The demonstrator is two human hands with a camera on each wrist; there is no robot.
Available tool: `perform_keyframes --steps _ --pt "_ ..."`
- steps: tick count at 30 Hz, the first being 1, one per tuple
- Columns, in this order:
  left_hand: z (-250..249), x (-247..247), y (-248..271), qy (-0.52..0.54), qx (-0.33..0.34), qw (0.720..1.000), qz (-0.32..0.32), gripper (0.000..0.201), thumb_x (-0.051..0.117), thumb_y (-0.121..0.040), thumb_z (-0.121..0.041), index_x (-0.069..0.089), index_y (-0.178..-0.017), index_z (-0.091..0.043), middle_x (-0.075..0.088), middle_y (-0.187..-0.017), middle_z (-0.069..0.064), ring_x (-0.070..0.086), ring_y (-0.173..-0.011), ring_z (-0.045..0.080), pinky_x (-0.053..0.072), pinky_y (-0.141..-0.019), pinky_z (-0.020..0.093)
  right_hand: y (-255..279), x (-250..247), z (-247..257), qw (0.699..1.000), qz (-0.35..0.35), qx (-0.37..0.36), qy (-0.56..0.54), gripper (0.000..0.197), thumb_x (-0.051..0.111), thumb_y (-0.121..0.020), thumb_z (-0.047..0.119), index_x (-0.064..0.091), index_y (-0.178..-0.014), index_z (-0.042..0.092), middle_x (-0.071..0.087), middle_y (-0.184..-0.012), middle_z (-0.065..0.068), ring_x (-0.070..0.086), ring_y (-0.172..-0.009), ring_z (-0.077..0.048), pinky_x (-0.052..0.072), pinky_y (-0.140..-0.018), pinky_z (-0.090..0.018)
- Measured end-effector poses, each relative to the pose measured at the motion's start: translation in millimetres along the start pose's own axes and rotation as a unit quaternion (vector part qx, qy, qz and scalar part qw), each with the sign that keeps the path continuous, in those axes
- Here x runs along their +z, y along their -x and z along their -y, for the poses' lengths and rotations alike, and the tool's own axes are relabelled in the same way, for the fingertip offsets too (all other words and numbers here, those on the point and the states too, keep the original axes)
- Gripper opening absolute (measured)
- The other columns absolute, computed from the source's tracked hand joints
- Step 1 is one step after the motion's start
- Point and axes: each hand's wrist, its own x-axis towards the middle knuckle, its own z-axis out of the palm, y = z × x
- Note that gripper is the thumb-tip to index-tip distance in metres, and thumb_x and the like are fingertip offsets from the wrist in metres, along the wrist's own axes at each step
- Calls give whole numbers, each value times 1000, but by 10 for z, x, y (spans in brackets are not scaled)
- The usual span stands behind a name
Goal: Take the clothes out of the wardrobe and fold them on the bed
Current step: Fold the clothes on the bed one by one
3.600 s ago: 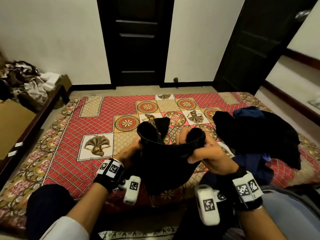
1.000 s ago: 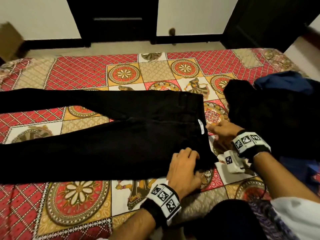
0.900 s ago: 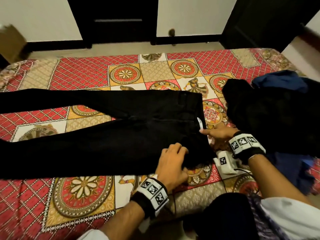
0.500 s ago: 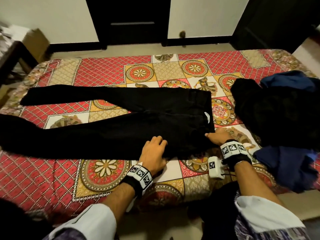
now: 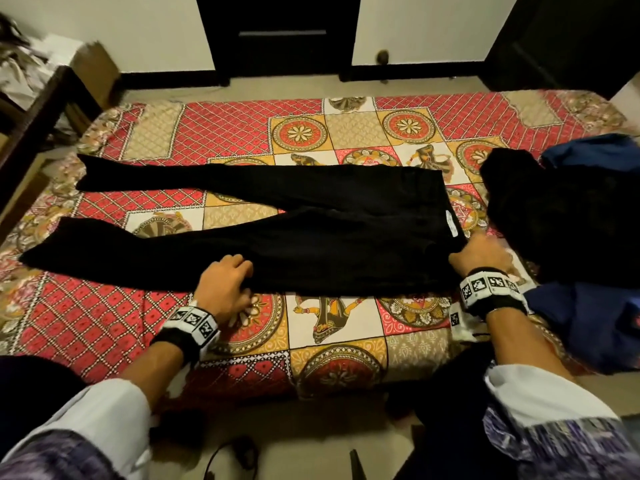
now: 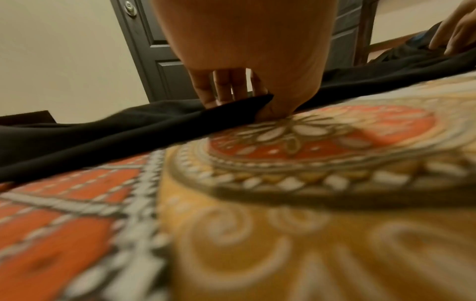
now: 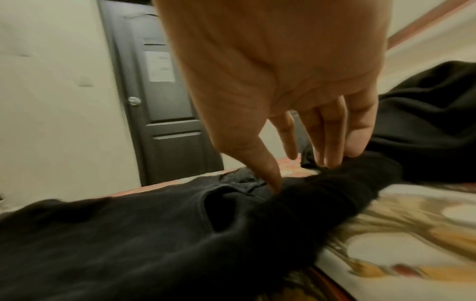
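Observation:
A pair of black trousers (image 5: 311, 237) lies spread flat on the patterned bedspread (image 5: 242, 133), waist to the right and both legs stretched to the left. My left hand (image 5: 242, 278) is at the near edge of the nearer leg. In the left wrist view this hand (image 6: 247, 101) pinches the cloth edge (image 6: 154, 122), fingers on top and thumb below. My right hand (image 5: 464, 251) is at the near corner of the waistband. The right wrist view shows it (image 7: 301, 173) pinching a bunched ridge of the waist (image 7: 335, 193) between thumb and fingers.
A heap of black clothes (image 5: 568, 216) sits on the right of the bed, with blue garments (image 5: 588, 327) under and behind it. Dark doors (image 5: 284, 32) stand behind the bed. A wooden frame (image 5: 31, 112) and a cardboard box (image 5: 97, 71) are at the left.
Earlier both hands held the trousers bunched in the air; now they lie flat. In the last second my left hand slid left along the near leg, while the right stayed at the waist.

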Motion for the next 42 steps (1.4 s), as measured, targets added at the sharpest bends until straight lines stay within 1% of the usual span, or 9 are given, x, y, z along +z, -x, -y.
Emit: perform_keyframes --steps 3,8,15,18,23,27,31,38,42 --pt "368 -57 108 -8 -38 999 -3 35 62 -56 -28 62 -87 -11 57 -84 8 59 -79 37 45 -57 38 304 -78 320 987 -54 -152 -16 52 72 -79 15 61 -130 9 64 -123 -22 60 -115 -44 51 -93 -49" --pt "926 -131 300 15 -105 994 0 36 57 -60 -34 67 -89 -14 58 -87 7 59 -84 36 50 -64 43 868 147 738 936 64 -345 -28 35 72 -86 27 69 -121 27 71 -116 -4 66 -108 -31 55 -92 -44" --pt "1660 -270 595 217 -306 925 -62 22 57 -65 -32 74 -76 -25 73 -90 0 67 -89 27 54 -83 40 1439 629 1109 877 93 -464 79 40 68 -93 35 65 -132 30 60 -136 3 57 -126 -20 51 -99 -37" --pt "2071 -310 611 222 -406 881 -101 19 67 -85 -26 77 -89 -10 75 -91 15 69 -90 35 52 -77 37 1551 836 1172 868 74 -486 72 40 73 -88 33 69 -127 25 64 -128 -2 62 -117 -25 55 -90 -39" --pt "2816 -312 614 211 -524 813 -139 59 71 -86 -37 55 -131 -1 52 -135 25 54 -120 45 46 -99 47 1678 1033 1343 863 24 -505 28 29 77 -88 30 72 -115 23 65 -108 3 66 -99 -23 57 -75 -38" --pt "3259 -313 563 209 -508 825 -132 71 72 -82 -44 51 -137 -4 55 -136 23 55 -123 44 49 -101 51 1738 1107 1420 868 11 -496 -13 21 79 -87 28 74 -106 21 65 -100 4 65 -90 -23 56 -70 -38" --pt "3410 -309 479 224 -480 841 -112 60 79 -78 -40 63 -127 -9 66 -126 17 64 -114 38 54 -97 48 1786 1109 1544 880 18 -470 -61 13 71 -94 37 70 -87 26 60 -84 11 60 -77 -15 50 -65 -34" --pt "3650 -334 386 310 -521 779 -157 30 78 -78 -24 54 -66 -12 58 -67 10 59 -60 25 44 -58 33 1860 1175 1645 905 34 -419 -72 12 74 -90 35 63 -88 32 53 -81 12 54 -74 -13 47 -64 -33" --pt "3748 -476 535 345 -521 767 -145 24 75 -88 -29 66 -80 -8 65 -68 13 65 -45 23 52 -60 36 1860 1222 1602 901 37 -428 -69 17 75 -90 32 69 -106 31 52 -95 12 55 -80 -11 49 -68 -31"
